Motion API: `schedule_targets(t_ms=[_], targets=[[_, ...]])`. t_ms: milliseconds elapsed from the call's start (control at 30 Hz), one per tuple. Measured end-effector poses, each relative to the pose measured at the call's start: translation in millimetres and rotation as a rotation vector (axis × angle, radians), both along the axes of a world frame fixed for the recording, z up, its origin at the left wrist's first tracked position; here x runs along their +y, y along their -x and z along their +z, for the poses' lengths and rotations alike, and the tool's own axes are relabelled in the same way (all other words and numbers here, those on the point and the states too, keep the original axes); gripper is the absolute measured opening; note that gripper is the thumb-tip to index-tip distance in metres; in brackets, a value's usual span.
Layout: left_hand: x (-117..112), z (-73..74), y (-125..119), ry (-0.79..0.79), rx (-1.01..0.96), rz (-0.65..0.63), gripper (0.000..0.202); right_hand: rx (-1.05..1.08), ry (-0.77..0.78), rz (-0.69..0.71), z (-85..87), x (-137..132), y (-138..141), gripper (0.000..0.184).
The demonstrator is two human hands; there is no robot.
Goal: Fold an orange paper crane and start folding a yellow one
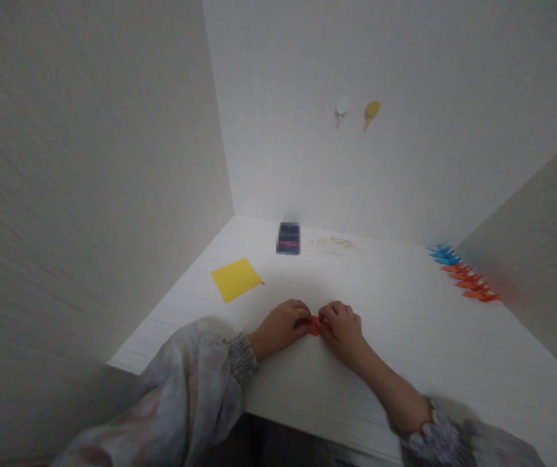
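Between my two hands is a small piece of folded red-orange paper (315, 325), low over the white table, mostly covered by my fingers. My left hand (285, 327) pinches its left side. My right hand (344, 329) has its fingers closed on the right side. The exact folded shape is hidden. Left of my hands lies a stack of yellow paper (236, 279), with a tiny orange bit showing at its right corner. Along the right edge stands a row of folded orange paper figures (470, 282), with several blue paper figures (443, 253) behind them.
A dark, blurred-out object (288, 239) stands by the back wall. Beside it the white tabletop (380, 363) has a brownish worn patch (334, 243). White and yellow hooks (372, 109) are stuck on the back wall. Panels close in the table at left and right.
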State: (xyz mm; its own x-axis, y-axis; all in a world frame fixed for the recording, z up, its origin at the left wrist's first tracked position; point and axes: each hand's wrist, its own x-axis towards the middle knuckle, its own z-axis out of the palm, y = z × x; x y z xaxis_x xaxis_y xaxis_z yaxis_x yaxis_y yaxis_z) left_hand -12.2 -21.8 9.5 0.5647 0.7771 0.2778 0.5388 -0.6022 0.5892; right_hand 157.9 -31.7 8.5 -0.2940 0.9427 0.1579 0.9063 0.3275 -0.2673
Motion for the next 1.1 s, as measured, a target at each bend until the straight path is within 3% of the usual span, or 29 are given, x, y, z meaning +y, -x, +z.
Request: schedule_targets(t_ms=[133,233,500,833,1000,1100], targets=[[3.6,-4.2,-4.8,0.11,-0.062,0.132,0.011,0.002,0.015,-0.007,1.5,-1.3,2.8,0.009],[4.6,-4.3,-6.3,0.128,-0.08,0.163,0.009,0.006,0.036,-0.009,3.0,-2.1,4.1,0.009],[4.2,0.7,-3.1,0.158,-0.102,0.108,0.012,-0.006,0.047,-0.016,3.4,-1.0,1.3,0.01],[6.7,4.4,-0.9,0.195,-0.097,0.131,0.023,0.007,0.052,-0.012,4.1,0.4,-4.9,0.009],[3.1,6.7,1.0,0.078,-0.016,0.038,0.018,0.025,0.056,-0.013,3.8,1.2,-5.1,0.009],[-2.2,11.7,4.0,-0.046,0.097,-0.05,0.028,0.041,0.056,-0.017,4.0,2.4,-5.0,0.008]])
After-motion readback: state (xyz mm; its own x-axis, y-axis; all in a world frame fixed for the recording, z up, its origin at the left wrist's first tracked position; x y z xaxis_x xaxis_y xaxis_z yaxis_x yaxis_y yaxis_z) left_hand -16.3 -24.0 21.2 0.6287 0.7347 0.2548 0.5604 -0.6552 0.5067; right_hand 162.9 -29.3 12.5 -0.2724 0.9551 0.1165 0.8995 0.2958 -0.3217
